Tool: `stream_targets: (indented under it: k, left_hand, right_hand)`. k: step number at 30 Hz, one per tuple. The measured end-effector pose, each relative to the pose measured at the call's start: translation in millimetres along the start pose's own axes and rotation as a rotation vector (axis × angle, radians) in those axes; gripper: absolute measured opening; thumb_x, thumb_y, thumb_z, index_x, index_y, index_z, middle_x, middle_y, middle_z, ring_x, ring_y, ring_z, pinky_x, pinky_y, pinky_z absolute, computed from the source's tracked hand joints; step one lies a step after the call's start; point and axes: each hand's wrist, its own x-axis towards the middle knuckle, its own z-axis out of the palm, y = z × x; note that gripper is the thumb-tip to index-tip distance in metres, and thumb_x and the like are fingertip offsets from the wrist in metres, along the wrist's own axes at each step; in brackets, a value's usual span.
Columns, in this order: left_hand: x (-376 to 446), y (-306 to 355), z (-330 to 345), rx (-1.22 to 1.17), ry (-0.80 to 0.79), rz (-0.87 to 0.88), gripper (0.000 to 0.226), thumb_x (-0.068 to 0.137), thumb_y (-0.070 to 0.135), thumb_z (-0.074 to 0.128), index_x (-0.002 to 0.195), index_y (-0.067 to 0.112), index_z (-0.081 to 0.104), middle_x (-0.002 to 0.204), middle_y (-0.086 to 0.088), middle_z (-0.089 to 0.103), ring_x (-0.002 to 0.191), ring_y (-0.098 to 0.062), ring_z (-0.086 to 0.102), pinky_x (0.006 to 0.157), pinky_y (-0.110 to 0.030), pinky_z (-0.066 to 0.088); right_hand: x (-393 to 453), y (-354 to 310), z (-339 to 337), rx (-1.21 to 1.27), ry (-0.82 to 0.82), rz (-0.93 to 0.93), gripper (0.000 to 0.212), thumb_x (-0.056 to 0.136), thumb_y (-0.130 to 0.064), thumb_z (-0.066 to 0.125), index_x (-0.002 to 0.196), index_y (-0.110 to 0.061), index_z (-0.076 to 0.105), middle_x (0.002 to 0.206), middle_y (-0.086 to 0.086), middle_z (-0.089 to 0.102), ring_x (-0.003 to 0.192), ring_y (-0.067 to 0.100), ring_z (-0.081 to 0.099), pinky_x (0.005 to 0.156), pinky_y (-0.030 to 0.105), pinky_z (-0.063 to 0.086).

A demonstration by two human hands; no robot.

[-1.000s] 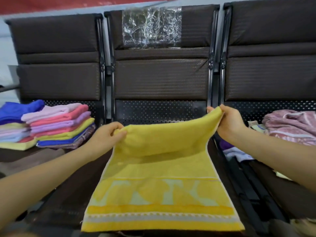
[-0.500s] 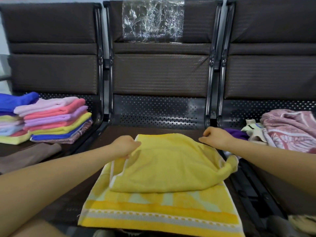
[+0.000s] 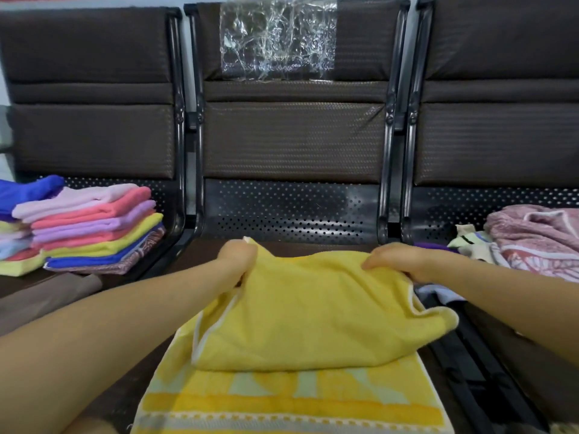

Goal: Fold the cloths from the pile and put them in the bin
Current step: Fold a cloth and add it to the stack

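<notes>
Yellow towel [image 3: 307,311] half-folded, both hands apparently pinching its corners

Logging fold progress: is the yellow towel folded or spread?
Partly folded: yellow towel has its top half doubled over, patterned end exposed; left hand and right hand grip it.

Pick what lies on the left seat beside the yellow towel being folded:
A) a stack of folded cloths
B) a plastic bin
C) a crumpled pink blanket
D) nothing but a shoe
A: the stack of folded cloths, in pink, purple, yellow and blue layers, sits on the left seat.
</notes>
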Motion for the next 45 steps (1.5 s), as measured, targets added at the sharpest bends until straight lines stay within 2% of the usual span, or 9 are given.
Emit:
stream_targets:
  k: [5,8,13,18,25,33,37,40,45]
  left_hand:
    - [27,36,-24,-0.112,0.239,0.231,0.029,0.096,0.011,0.032,0.071,0.009,0.047,0.079,-0.007,0.049,0.074,-0.023,0.044,0.061,-0.031,0.032]
    - [45,40,-30,-0.127,0.234,0.133,0.030,0.096,0.009,0.033,0.110,0.001,0.058,0.084,-0.015,0.052,0.059,-0.021,0.042,0.054,-0.032,0.035]
    - [65,25,-21,0.024,0.048,-0.016,0.048,0.093,0.012,0.048,0.138,-0.002,0.040,0.134,-0.018,0.051,0.099,-0.031,0.060,0.074,-0.036,0.055]
    - [16,23,4,0.394,0.088,0.409,0.018,0.093,0.022,0.047,0.101,0.016,0.062,0.104,-0.006,0.065,0.085,-0.023,0.059,0.072,-0.036,0.050]
    - [-98,-16,21,0.677,-0.623,0.551,0.032,0.089,0.049,0.058,0.101,0.019,0.061,0.091,0.001,0.053,0.087,-0.016,0.052,0.073,-0.028,0.041]
    - [-106,-54,10,0.991,-0.193,0.877,0.021,0.101,0.029,0.036,0.111,0.013,0.046,0.106,-0.006,0.049,0.098,-0.027,0.048,0.077,-0.036,0.037]
    - [-105,-12,-7,0.372,-0.033,0.663,0.013,0.102,0.020,0.030,0.093,0.013,0.036,0.077,-0.006,0.052,0.071,-0.025,0.048,0.065,-0.038,0.035]
    - [-115,25,-42,0.122,0.046,0.806,0.013,0.099,0.021,0.038,0.086,0.020,0.043,0.069,0.001,0.050,0.063,-0.016,0.045,0.062,-0.036,0.034]
    - [-110,24,-61,0.612,-0.106,0.899,0.027,0.092,0.050,0.049,0.083,0.025,0.050,0.078,0.006,0.058,0.074,-0.014,0.054,0.065,-0.035,0.041]
  right_hand:
    - [20,-31,2,0.284,0.447,-0.375,0.014,0.084,-0.006,0.067,0.085,-0.015,0.056,0.084,0.001,0.054,0.075,0.014,0.051,0.057,0.017,0.042]
    - [37,-38,6,0.457,0.503,-0.385,0.028,0.087,-0.002,0.062,0.114,-0.011,0.058,0.106,0.006,0.056,0.089,0.018,0.054,0.061,0.019,0.043]
    - [53,-4,9,-0.162,0.404,-0.128,0.053,0.090,-0.012,0.059,0.140,-0.012,0.041,0.134,0.014,0.047,0.092,0.023,0.056,0.066,0.028,0.044]
    - [32,7,18,-0.471,0.458,-0.373,0.032,0.087,-0.026,0.063,0.117,-0.017,0.058,0.115,0.005,0.055,0.100,0.021,0.056,0.070,0.025,0.041]
    - [-28,33,44,-0.775,-0.211,-0.611,0.049,0.071,-0.058,0.071,0.110,-0.030,0.059,0.110,-0.009,0.052,0.106,0.007,0.047,0.096,0.023,0.040]
    - [-50,36,58,-0.787,0.176,-0.739,0.011,0.101,-0.022,0.041,0.090,-0.020,0.043,0.078,-0.004,0.046,0.072,0.017,0.044,0.066,0.028,0.030]
    - [-71,-14,38,-0.317,0.282,-0.664,0.014,0.101,-0.017,0.039,0.089,-0.015,0.045,0.076,-0.007,0.046,0.072,0.010,0.043,0.067,0.028,0.032]
    - [-92,-46,16,-0.139,0.226,-0.685,0.023,0.097,-0.034,0.049,0.081,-0.019,0.055,0.075,-0.006,0.052,0.068,0.006,0.046,0.065,0.025,0.037]
    - [-99,-51,-7,-0.356,0.019,-0.602,0.029,0.088,-0.046,0.063,0.077,-0.019,0.062,0.066,-0.009,0.055,0.062,0.004,0.050,0.060,0.023,0.042]
